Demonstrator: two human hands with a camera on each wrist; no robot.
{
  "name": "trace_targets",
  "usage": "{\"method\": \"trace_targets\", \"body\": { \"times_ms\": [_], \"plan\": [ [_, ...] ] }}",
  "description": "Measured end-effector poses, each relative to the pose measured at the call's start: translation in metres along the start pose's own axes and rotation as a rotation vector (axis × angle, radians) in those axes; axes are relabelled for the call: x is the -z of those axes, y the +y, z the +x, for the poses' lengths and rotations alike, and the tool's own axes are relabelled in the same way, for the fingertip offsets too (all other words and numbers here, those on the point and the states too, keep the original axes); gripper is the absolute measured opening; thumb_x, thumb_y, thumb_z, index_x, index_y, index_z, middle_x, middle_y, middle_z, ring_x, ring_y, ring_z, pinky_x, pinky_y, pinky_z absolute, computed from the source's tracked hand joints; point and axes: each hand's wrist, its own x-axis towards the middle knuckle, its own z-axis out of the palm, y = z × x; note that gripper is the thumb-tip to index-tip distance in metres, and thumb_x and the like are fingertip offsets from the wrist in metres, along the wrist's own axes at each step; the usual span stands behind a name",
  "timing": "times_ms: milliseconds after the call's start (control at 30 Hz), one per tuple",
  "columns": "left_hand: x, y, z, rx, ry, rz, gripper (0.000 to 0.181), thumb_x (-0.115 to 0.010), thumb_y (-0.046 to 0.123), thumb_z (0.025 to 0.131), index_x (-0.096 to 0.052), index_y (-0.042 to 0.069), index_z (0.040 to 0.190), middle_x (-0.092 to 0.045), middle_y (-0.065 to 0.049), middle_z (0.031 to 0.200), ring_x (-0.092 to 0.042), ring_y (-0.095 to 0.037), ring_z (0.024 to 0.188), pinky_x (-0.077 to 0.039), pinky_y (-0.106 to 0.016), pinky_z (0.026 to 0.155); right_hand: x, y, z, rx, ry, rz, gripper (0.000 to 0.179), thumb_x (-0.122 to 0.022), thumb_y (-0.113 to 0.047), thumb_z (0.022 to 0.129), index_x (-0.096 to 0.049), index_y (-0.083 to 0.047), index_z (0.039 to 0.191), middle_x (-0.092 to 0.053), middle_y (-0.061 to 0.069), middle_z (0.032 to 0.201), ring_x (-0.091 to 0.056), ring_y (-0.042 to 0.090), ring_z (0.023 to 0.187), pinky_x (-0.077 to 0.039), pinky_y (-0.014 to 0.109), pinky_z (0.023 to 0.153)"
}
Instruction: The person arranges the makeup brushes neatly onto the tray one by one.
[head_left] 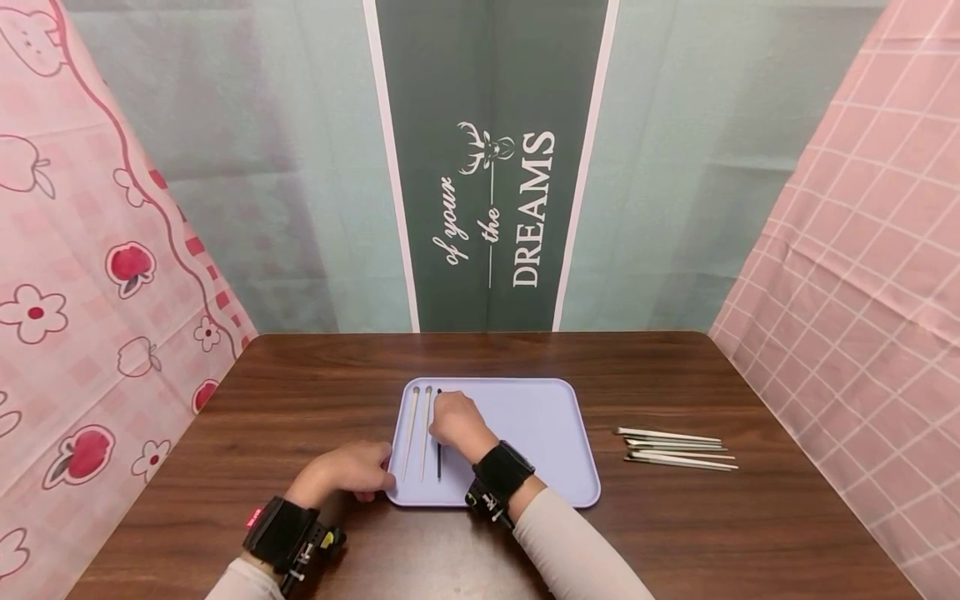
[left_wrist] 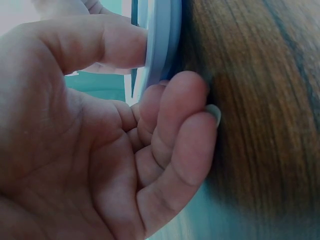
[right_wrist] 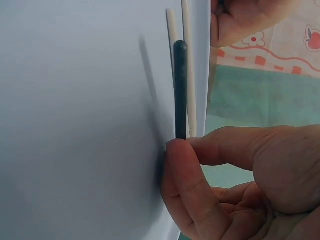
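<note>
A lilac tray [head_left: 532,433] lies on the table. My left hand [head_left: 356,468] grips its near left corner; in the left wrist view the thumb [left_wrist: 122,45] presses against the rim and the other fingers curl beside and below it. Over the tray's left part, my right hand [head_left: 459,423] pinches a slim black brush [right_wrist: 181,90] between thumb and fingers. Its dark handle end sticks out toward the near edge. Two pale-handled brushes [head_left: 409,433] with brownish tips lie lengthwise in the tray, left of the black one. My right hand hides the black brush's middle.
Several more pale-handled brushes [head_left: 678,454] lie in a loose bunch on the brown wooden table [head_left: 315,375], right of the tray. Cloth curtains [head_left: 300,167] hang behind the table and on both sides. Each wrist wears a black strap with a camera.
</note>
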Motion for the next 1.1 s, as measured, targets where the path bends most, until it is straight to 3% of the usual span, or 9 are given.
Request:
{"method": "trace_targets", "body": {
  "times_ms": [600,900,1100],
  "plan": [
    [0.000,0.000,0.000,-0.004,0.003,0.001,0.017,-0.069,0.009,0.080,-0.052,0.009,0.081,-0.059,-0.005,0.065,-0.060,-0.017,0.053,-0.052,-0.030,0.050,0.002,0.002,-0.001,-0.014,-0.018,0.013,0.028,-0.068,-0.009,0.087,-0.054,-0.008,0.062,-0.053,0.006,0.066,-0.050,0.017,0.056,-0.040,0.025,0.050],
    [0.000,0.000,0.000,0.000,-0.011,-0.011,0.016,-0.069,0.008,0.080,-0.053,0.008,0.082,-0.059,-0.005,0.066,-0.060,-0.018,0.054,-0.052,-0.031,0.051,0.009,0.007,-0.002,-0.050,-0.045,0.025,0.015,-0.065,-0.012,0.089,-0.060,-0.008,0.075,-0.061,0.006,0.077,-0.054,0.019,0.063,-0.045,0.030,0.055],
    [0.000,0.001,0.000,0.003,-0.008,-0.001,0.015,-0.068,0.009,0.080,-0.053,0.008,0.082,-0.059,-0.005,0.066,-0.060,-0.018,0.054,-0.052,-0.030,0.051,0.015,0.009,-0.007,-0.042,-0.059,-0.034,0.008,-0.064,-0.010,0.090,-0.063,-0.008,0.083,-0.064,0.007,0.086,-0.054,0.020,0.068,-0.046,0.034,0.056]
  ]
}}
